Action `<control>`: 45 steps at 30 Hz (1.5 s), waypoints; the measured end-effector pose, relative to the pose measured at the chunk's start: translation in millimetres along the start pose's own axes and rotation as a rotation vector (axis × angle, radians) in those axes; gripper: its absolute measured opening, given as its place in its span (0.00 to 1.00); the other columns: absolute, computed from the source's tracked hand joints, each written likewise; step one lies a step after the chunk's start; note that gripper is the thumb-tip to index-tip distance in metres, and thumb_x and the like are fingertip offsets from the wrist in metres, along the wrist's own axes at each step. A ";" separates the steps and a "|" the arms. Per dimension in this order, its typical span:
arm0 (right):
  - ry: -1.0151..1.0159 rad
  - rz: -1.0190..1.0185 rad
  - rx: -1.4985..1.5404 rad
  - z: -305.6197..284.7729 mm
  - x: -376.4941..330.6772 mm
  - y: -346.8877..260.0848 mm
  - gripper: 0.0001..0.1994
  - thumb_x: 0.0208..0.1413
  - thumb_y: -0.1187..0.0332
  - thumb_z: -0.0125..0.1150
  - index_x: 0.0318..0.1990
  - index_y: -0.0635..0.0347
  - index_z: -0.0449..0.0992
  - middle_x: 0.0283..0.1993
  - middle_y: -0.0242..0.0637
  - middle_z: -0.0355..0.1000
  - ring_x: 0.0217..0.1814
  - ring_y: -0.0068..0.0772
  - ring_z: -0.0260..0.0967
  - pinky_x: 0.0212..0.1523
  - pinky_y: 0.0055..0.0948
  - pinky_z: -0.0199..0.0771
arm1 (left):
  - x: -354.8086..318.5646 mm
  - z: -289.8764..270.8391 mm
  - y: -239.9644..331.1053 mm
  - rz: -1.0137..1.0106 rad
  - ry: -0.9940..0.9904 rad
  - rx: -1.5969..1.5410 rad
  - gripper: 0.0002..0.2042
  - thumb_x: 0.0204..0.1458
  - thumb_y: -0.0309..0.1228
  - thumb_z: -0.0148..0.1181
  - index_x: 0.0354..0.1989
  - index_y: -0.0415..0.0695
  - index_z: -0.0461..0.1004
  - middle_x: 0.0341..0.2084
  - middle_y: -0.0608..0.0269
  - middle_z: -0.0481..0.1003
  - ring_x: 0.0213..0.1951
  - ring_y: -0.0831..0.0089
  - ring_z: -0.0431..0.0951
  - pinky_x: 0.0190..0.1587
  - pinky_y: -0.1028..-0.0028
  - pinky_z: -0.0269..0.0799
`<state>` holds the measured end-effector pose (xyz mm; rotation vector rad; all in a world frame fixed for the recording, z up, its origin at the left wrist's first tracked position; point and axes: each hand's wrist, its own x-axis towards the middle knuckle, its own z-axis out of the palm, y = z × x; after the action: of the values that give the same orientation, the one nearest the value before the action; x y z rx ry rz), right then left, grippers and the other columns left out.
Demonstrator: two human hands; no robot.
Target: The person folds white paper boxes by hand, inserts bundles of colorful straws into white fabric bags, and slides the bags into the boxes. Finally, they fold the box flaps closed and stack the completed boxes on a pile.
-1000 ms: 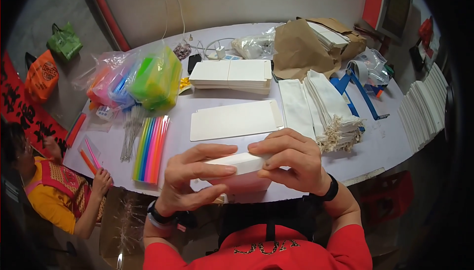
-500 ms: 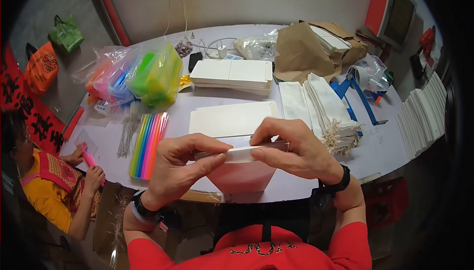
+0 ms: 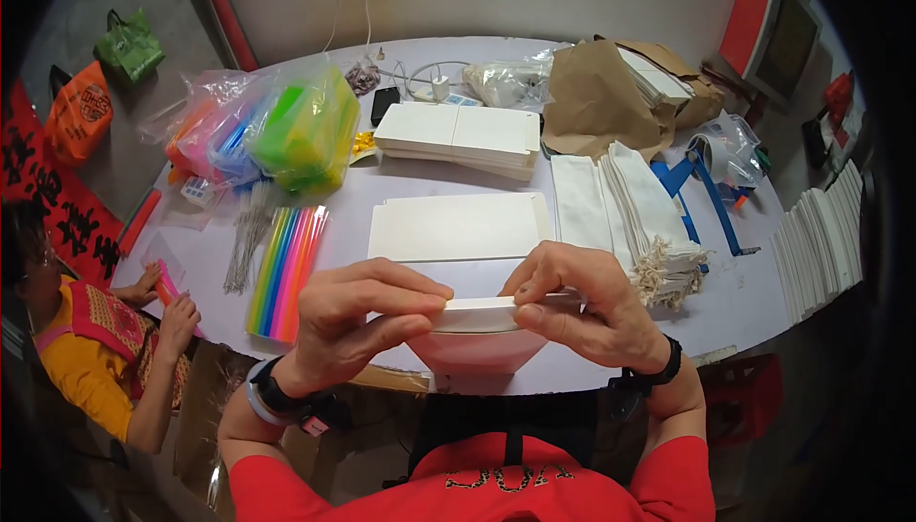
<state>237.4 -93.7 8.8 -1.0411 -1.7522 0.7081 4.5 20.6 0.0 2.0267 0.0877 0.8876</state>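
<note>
Close to the table's front edge stands a white cardboard box [image 3: 482,352], its top edge towards me. My left hand [image 3: 358,320] pinches that edge between thumb and fingers from the left. From the right my right hand [image 3: 601,304] grips the same edge, thumb in front and bent fingers behind. A narrow white flap lies between the two thumbs; the far side of the box is hidden by my hands. Just behind it a flat white box blank [image 3: 458,226] lies on the table, and farther back is a stack of folded white box blanks [image 3: 456,129].
Left are colored straws [image 3: 286,274], thin wire brushes [image 3: 250,240] and plastic bags of colored straws [image 3: 301,135]. Right are white cloth drawstring bags [image 3: 630,217], a blue tape dispenser [image 3: 711,202] and brown wrapping paper [image 3: 601,97]. A co-worker [image 3: 105,350] handles pink straws at the left.
Both hands still pinch the box's top edge and have shifted slightly right with it. The flap's front face now sits more upright. The whole view has tilted a little.
</note>
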 end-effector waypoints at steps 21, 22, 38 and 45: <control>0.125 -0.519 -0.475 -6.3 -23.3 16.0 0.14 0.46 0.68 0.71 0.41 0.58 0.76 0.34 0.41 0.77 0.31 0.37 0.78 0.28 0.28 0.78 | -14.2 13.9 -11.2 0.299 0.120 0.191 0.07 0.49 0.22 0.64 0.37 0.37 0.76 0.34 0.48 0.78 0.35 0.59 0.81 0.35 0.69 0.79; 0.146 -0.548 -0.477 -4.4 -23.8 18.0 0.15 0.46 0.67 0.71 0.42 0.57 0.76 0.35 0.41 0.77 0.30 0.37 0.78 0.28 0.28 0.79 | -14.9 15.8 -12.4 0.313 0.121 0.179 0.08 0.49 0.22 0.64 0.38 0.37 0.75 0.35 0.47 0.78 0.35 0.58 0.81 0.35 0.69 0.79; 0.188 -0.400 -0.261 1.6 -18.9 27.5 0.17 0.43 0.72 0.72 0.38 0.56 0.69 0.33 0.44 0.76 0.29 0.39 0.76 0.26 0.28 0.74 | -14.8 67.6 -32.3 0.383 0.334 0.023 0.10 0.54 0.22 0.57 0.41 0.42 0.64 0.41 0.47 0.69 0.38 0.53 0.79 0.38 0.62 0.80; 0.260 -0.327 -0.408 -15.9 -46.7 5.3 0.15 0.41 0.73 0.72 0.32 0.58 0.69 0.32 0.42 0.76 0.29 0.39 0.75 0.28 0.29 0.74 | 12.5 91.7 -14.0 0.352 0.295 0.169 0.13 0.46 0.20 0.66 0.41 0.44 0.74 0.38 0.50 0.74 0.35 0.62 0.79 0.36 0.69 0.78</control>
<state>262.9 -132.2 -9.5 -1.0224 -1.8139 0.0056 74.2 -31.1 -35.1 2.0875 -0.0347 1.4412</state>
